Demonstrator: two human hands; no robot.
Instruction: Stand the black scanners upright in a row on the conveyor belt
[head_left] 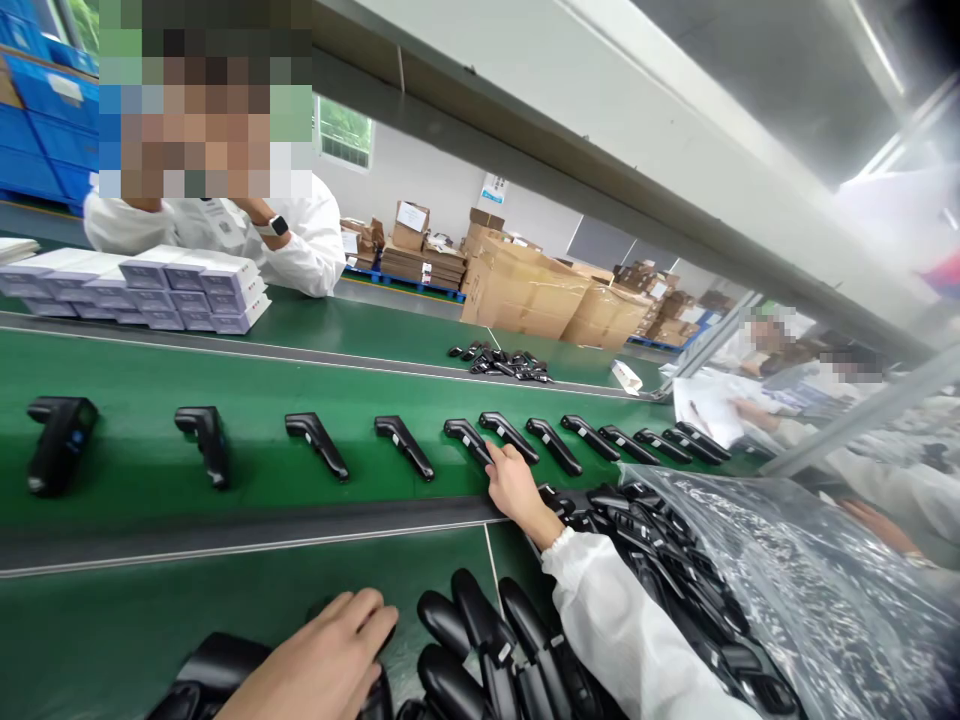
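Scanners [487,640] lie heaped nearest the camera, black handheld ones crowded at the bottom edge. The left hand [322,665] rests flat on top of one at the heap's left end, fingers together and loosely bent over it, not clamped around it. Just right of it at least five glossy handles point up and away; the heap runs on under the white sleeve [630,640] toward a clear plastic bag [810,590], where more lie tangled, too many and too overlapped to count.

Farther out, the right hand [514,485] reaches to the near edge of the green conveyor belt [150,370]. Its fingertips touch the lower end of one belt scanner [469,440]; whether they grip it I cannot tell. That scanner lies just ahead and left of the hand, its long axis slanting from upper left to lower right, like its neighbours. The right hand is much nearer it than the left.

Eleven scanners sit in the single row [405,445] on the belt.

Beyond, a small pile of dark parts [502,362], stacked white boxes [150,285] and a person in white [300,250] sit across the line, with brown cartons [525,290] behind.
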